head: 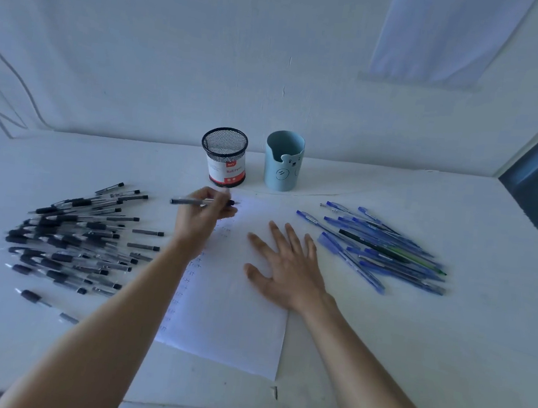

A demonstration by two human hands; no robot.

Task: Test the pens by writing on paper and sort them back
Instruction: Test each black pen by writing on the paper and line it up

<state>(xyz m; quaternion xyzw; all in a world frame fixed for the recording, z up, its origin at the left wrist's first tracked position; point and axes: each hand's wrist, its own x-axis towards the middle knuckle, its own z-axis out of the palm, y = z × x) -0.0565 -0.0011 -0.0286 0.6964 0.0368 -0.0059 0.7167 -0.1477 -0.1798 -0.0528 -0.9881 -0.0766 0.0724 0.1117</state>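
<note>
Gripping slim grey-and-black plastic pen (195,202) crosswise: left hand (199,218), near far edge of white paper sheet (226,324); right hand (287,271) flat, fingers spread, on sheet.

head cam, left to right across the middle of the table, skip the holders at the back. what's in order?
black pen pile → left hand gripping a pen → right hand flat on the paper → blue pen pile

left hand (201,213) grips a pen (192,201) level over the paper (233,325) top edge; right hand (287,269) flat on it. black pens (73,241) at 9 o'clock, blue pens (383,247) at 3, mesh cup (223,156) and blue cup (283,162) at 12.
</note>
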